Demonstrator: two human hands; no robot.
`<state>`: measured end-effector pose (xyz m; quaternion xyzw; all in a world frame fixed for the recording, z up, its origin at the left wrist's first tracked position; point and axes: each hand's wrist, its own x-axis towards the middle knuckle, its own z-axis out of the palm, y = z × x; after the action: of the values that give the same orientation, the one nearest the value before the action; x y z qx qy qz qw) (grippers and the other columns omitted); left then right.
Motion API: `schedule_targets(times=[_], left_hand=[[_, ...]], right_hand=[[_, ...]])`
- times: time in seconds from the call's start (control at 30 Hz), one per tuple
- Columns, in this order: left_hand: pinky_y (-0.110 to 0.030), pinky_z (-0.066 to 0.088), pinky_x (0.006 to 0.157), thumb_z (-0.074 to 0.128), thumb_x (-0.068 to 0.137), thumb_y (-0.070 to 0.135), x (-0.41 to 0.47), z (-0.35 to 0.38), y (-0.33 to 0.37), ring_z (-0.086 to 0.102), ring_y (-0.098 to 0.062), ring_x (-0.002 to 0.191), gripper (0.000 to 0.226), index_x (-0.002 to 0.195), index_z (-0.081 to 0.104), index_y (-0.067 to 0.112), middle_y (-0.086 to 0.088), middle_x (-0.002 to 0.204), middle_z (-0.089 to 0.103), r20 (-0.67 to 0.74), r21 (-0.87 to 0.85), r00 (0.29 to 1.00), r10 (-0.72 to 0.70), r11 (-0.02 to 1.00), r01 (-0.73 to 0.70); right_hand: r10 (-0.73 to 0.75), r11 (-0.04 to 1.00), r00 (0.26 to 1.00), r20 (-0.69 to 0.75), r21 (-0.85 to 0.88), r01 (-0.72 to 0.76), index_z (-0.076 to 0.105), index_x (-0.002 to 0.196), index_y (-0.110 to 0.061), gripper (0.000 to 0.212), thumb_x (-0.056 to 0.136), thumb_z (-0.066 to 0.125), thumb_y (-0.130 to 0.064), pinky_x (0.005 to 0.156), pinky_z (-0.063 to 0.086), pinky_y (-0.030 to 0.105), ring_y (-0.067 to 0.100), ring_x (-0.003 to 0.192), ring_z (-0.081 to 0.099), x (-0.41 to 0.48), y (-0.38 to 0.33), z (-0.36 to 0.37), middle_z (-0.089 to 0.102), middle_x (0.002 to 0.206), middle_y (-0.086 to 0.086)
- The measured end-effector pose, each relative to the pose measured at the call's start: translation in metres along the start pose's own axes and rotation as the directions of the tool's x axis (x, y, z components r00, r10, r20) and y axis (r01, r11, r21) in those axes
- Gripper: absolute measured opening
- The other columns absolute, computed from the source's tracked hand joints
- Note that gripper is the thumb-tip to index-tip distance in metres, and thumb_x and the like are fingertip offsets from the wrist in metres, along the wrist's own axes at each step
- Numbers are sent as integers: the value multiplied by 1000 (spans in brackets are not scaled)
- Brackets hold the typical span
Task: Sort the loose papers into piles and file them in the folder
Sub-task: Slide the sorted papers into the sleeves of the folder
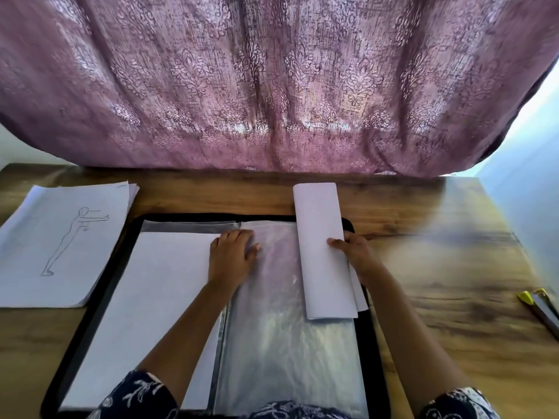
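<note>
Black folder lies open in the middle of the counter, left hand resting flat with fingers spread loosely on its clear sleeve. Right hand grips a curled bunch of papers over the folder's right edge. Another pile of sheets, sketch on top, sits just left of the folder.

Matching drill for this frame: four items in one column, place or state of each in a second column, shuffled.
1. left hand
2. right hand
3. sketch pile
4. yellow-tipped tool

A. at the right edge of the table
B. grips the curled papers
C. on the table, left of the folder
D. rests on the clear sleeve

Pairs: 1-D, 2-B, 3-C, 4-A.
</note>
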<state>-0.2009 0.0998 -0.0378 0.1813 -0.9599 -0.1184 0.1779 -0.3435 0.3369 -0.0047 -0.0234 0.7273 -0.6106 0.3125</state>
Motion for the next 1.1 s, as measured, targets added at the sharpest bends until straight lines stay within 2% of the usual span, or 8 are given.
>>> schedule_targets(times=[0.17, 0.4, 0.53, 0.67, 0.77, 0.9, 1.0, 1.1], left_hand=[[-39, 51, 71, 70, 81, 22, 24, -6, -16, 61, -30, 83, 28, 108, 69, 15, -1, 87, 69, 21, -159, 1000, 17, 987, -13], [-40, 51, 69, 64, 81, 35, 29, 0, -20, 57, -26, 81, 18, 83, 70, 18, -1, 83, 65, 7, -195, 1000, -1, 981, 2], [-36, 44, 85, 72, 81, 46, 56, -5, -20, 46, -20, 101, 29, 92, 63, 21, -1, 100, 52, 341, -172, 940, -1, 983, 63], [-33, 43, 83, 72, 82, 43, 84, -17, -21, 52, -19, 94, 22, 85, 60, 25, 3, 96, 51, 578, -188, 815, 41, 978, 85], [-33, 47, 79, 75, 83, 27, 88, -21, -25, 59, -20, 84, 13, 77, 64, 25, 5, 84, 62, 540, -361, 838, 78, 921, 146], [-24, 42, 71, 71, 86, 15, 80, -21, -29, 57, -7, 74, 16, 77, 62, 24, 4, 78, 65, 454, -511, 890, 48, 832, 216], [-11, 44, 70, 62, 92, 5, 74, -18, -29, 60, 7, 69, 17, 83, 62, 19, 4, 78, 66, 431, -573, 901, 43, 785, 236], [-8, 45, 69, 56, 93, -3, 73, -17, -26, 61, 6, 67, 17, 88, 64, 10, 7, 72, 66, 428, -633, 902, 66, 734, 247]], right_hand=[[0, 1000, 1000, 4, 3, 0, 65, 107, -9, 17, 91, 63, -13, 90, 52, 43, 31, 97, 65, 0, 1, 0, 68, 111, 13], [-7, 1000, 1000, 13, 3, 6, 65, 107, -11, 16, 91, 62, -15, 84, 54, 38, 26, 91, 67, 1, 2, -1, 69, 106, 9], [-3, 1000, 1000, 27, 26, 2, 65, 103, -11, 12, 91, 62, -13, 77, 55, 34, 23, 87, 67, 0, 1, -2, 69, 104, 7], [-6, 998, 999, 50, 56, 4, 64, 104, -9, 13, 92, 61, -11, 74, 55, 31, 21, 84, 67, -1, -1, -3, 69, 103, 8], [-12, 996, 997, 71, 95, 5, 65, 104, -9, 13, 92, 60, -11, 71, 56, 29, 18, 82, 69, -2, 0, -6, 71, 99, 5], [-55, 996, 998, 33, 74, 53, 66, 104, -12, 15, 90, 64, -17, 82, 56, 40, 24, 90, 70, 0, -7, -14, 72, 102, 5], [-209, 972, 978, 16, 114, 206, 64, 97, -8, 8, 91, 60, -7, 75, 58, 33, 18, 81, 69, -1, -37, -16, 72, 93, 3], [-365, 926, 931, -6, 102, 364, 60, 93, -4, 3, 91, 60, -4, 72, 55, 34, 16, 74, 65, 1, -76, -12, 68, 86, 5]])
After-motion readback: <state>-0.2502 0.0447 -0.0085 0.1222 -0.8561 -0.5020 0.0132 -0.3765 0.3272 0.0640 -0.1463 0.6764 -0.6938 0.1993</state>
